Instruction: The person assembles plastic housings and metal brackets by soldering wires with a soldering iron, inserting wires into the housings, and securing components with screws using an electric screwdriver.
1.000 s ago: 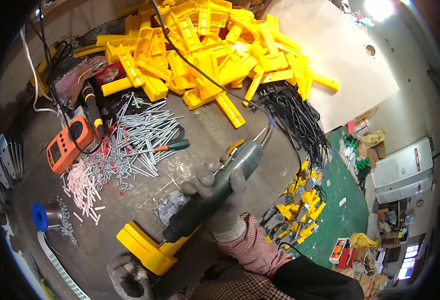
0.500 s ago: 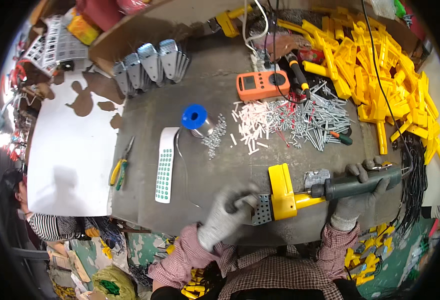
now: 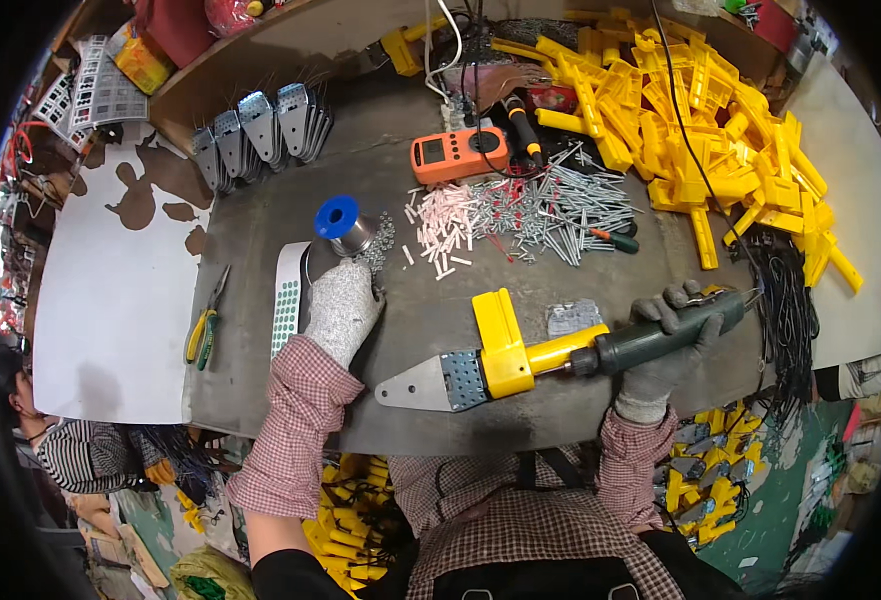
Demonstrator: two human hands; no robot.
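Note:
My right hand (image 3: 661,345), in a grey glove, is wrapped round a dark electric screwdriver (image 3: 651,335). Its bit points left along the handle of a yellow plastic piece (image 3: 504,342) lying near the front of the table. A tapered grey metal plate (image 3: 416,388) with a perforated bluish section sticks out left from that piece. My left hand (image 3: 344,312), also gloved, reaches to the near edge of a heap of small metal nuts (image 3: 381,240). Its fingertips point down and are mostly hidden, so I cannot see whether they pinch anything. A blue-ended solder wire spool (image 3: 339,217) stands just beyond.
Behind lie an orange multimeter (image 3: 459,153), pink sleeves (image 3: 443,225) and long screws (image 3: 586,205). Yellow plastic parts (image 3: 701,120) heap at the far right. Pliers (image 3: 206,325), a green-dotted sticker strip (image 3: 289,290) and metal plates (image 3: 261,125) lie left. Black cables (image 3: 786,290) hang right.
My left hand has left the metal plate and moved up and left to the nuts, uncovering the plate. My right hand keeps hold of the screwdriver. The whole view has shifted.

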